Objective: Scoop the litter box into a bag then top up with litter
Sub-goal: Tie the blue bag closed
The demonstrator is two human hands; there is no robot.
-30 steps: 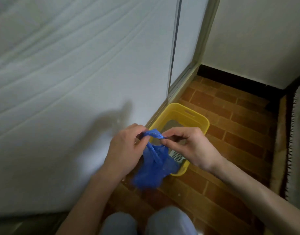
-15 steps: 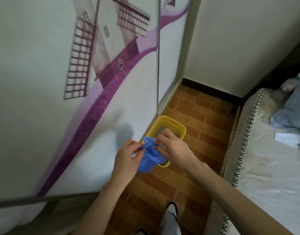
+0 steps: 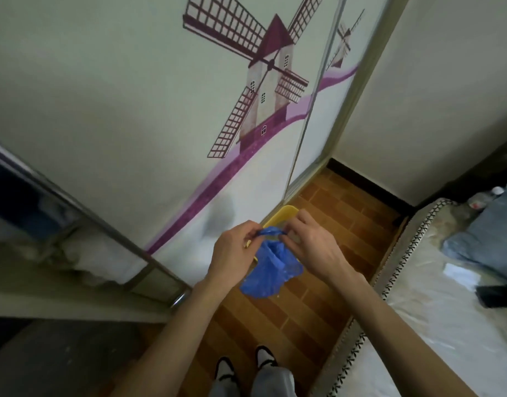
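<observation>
No brand, label or readable writing shows anywhere; the only decoration is a maroon windmill (image 3: 270, 81) with a purple band printed on the pale sliding wardrobe door (image 3: 117, 110) that fills the left and top of the view, with a smaller windmill repeated on the narrower panel beyond its metal rail. The floor (image 3: 312, 310) is laid in orange-brown brick-pattern tiles, running as a narrow strip between the wardrobe and a bed (image 3: 447, 310) on the right, whose pale cover has a dark stitched border; a black skirting lines the plain wall at the far end. On the bed lie a folded blue garment (image 3: 487, 239), a small white paper (image 3: 458, 275) and a dark flat object (image 3: 494, 295) near its right edge. The left hand (image 3: 232, 253) pinches one side of the mouth of the blue plastic bag (image 3: 270, 269), fingers curled on the twisted rim, and the right hand (image 3: 312, 247) pinches the opposite side, so the bag hangs between them above the floor. The yellow litter box (image 3: 283, 214) sits on the floor against the wardrobe's bottom track, mostly hidden behind the hands and bag, with only its far corner showing. The person's feet (image 3: 246, 371) in white and black footwear stand at the near edge of the floor strip.
</observation>
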